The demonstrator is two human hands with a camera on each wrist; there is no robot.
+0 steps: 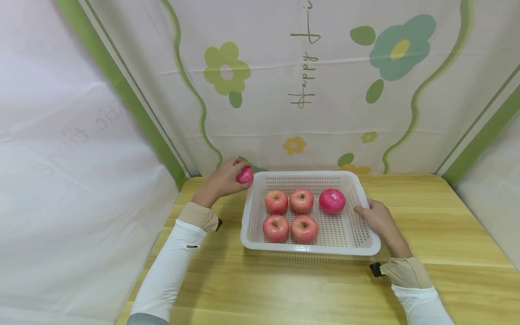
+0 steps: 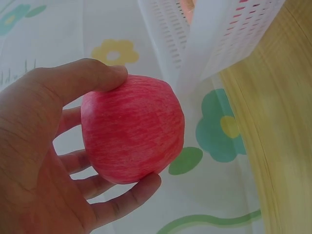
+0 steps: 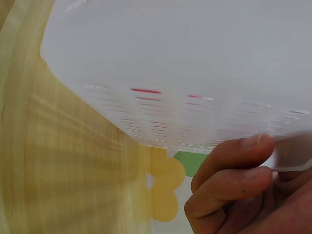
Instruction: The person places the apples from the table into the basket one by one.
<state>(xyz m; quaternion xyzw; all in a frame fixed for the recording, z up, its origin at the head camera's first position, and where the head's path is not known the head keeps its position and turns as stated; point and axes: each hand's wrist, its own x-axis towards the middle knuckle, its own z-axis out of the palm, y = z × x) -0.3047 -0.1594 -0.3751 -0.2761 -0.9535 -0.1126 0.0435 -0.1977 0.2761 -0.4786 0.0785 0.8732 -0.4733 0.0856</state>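
Note:
My left hand [image 1: 225, 178] holds a deep pink-red apple [image 2: 134, 129] just outside the left rim of a white plastic basket [image 1: 313, 249]. In the left wrist view the thumb lies on one side of the fruit and the fingers curl under the other. My right hand [image 1: 378, 220] grips the basket's right rim, thumb over the inner side and fingers [image 3: 229, 168] curled beneath outside. Inside, several paler red apples stand in two rows on the left, among them a front one [image 1: 304, 229] and a back one [image 1: 276, 201]. A deep pink apple [image 1: 332, 201] sits at the back right.
The basket is on a wooden table [image 1: 300, 289], near its back edge. A white cloth wall [image 1: 260, 113] with flower prints rises behind, and another cloth wall [image 1: 81, 180] stands at the left. Each wrist carries a tan band with a small black piece [image 1: 377, 270].

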